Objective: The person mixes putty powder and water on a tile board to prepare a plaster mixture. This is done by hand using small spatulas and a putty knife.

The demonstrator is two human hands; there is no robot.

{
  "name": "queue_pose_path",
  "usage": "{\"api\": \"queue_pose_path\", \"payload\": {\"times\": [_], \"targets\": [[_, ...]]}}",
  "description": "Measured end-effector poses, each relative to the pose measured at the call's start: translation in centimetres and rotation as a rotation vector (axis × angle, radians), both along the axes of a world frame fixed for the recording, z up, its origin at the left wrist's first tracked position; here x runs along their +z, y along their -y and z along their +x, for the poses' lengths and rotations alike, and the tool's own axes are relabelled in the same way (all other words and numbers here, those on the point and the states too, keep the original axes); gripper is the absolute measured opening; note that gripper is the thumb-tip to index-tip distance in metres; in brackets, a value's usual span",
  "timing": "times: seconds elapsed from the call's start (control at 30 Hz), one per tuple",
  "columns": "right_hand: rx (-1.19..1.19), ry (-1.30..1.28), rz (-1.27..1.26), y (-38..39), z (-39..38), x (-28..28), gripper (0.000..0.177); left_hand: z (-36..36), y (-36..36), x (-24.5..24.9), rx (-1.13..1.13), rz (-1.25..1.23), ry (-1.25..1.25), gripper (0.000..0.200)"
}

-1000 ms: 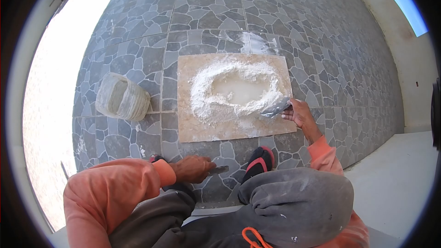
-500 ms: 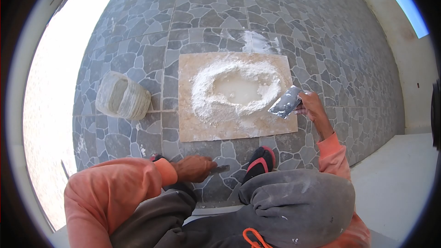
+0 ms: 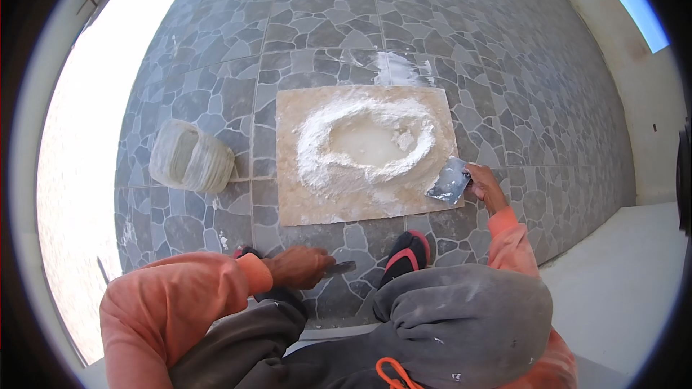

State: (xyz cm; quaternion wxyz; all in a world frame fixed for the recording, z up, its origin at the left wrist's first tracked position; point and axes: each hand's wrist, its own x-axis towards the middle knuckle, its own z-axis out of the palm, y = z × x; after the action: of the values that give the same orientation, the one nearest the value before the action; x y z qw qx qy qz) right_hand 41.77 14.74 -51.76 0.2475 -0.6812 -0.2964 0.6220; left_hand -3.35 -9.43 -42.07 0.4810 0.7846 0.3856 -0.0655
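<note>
A ring of white powder [image 3: 324, 169] lies on a tan board [image 3: 295, 205], with cloudy liquid [image 3: 364, 142] pooled in its hollow and a powder clump [image 3: 405, 140] at the pool's right side. My right hand [image 3: 486, 186] is closed around a wide putty knife [image 3: 450, 181], whose powder-smeared blade is at the board's lower right edge, beside the ring. Near my knees, short of the board, my left hand [image 3: 299, 266] grips a smaller dark scraper [image 3: 339, 269] that points right. How its fingers wrap the handle is partly hidden.
A whitish plastic container [image 3: 191, 157] stands on the stone-patterned tile floor [image 3: 216, 101] left of the board. White smears [image 3: 398, 70] mark the tiles behind it. My sandalled foot [image 3: 407, 256] is close to the board's front edge. A pale wall [image 3: 620, 101] rises at the right.
My right hand has drawn the putty knife down toward the board's lower right corner. A powder clump now shows in the liquid's right side. My left hand stays nearly still.
</note>
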Motion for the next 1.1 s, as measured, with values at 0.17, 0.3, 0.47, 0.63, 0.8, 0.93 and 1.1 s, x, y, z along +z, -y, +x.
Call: {"api": "queue_pose_path", "payload": {"times": [0.17, 0.3, 0.47, 0.63, 0.8, 0.93, 1.1], "targets": [[0.007, 0.003, 0.099, -1.9, -2.1, 1.0, 0.027, 0.1, -0.3, 0.4, 0.014, 0.017, 0.021, 0.034], [0.059, 0.082, 0.131, -3.1, -3.8, 2.1, 0.028, 0.1, -0.3, 0.2, 0.002, 0.013, 0.008, 0.033], [0.23, 0.264, 0.248, -4.0, -5.6, 4.2, 0.029, 0.0, 0.0, 0.1, 0.015, 0.006, 0.004, 0.033], [0.391, 0.469, 0.371, -5.8, -7.4, 5.6, 0.032, 0.1, 0.2, -0.2, 0.03, 0.025, 0.033, 0.027], [0.558, 0.561, 0.441, -7.1, -9.9, 7.8, 0.032, 0.2, -0.2, -0.1, -0.014, 0.007, 0.012, 0.034], [0.672, 0.646, 0.501, -8.5, -11.6, 8.4, 0.033, 0.3, -0.3, 0.0, -0.01, -0.005, -0.003, 0.033], [0.7, 0.714, 0.568, -9.1, -12.2, 10.9, 0.031, 0.2, -0.1, -0.6, -0.001, -0.012, 0.001, 0.033]]}}
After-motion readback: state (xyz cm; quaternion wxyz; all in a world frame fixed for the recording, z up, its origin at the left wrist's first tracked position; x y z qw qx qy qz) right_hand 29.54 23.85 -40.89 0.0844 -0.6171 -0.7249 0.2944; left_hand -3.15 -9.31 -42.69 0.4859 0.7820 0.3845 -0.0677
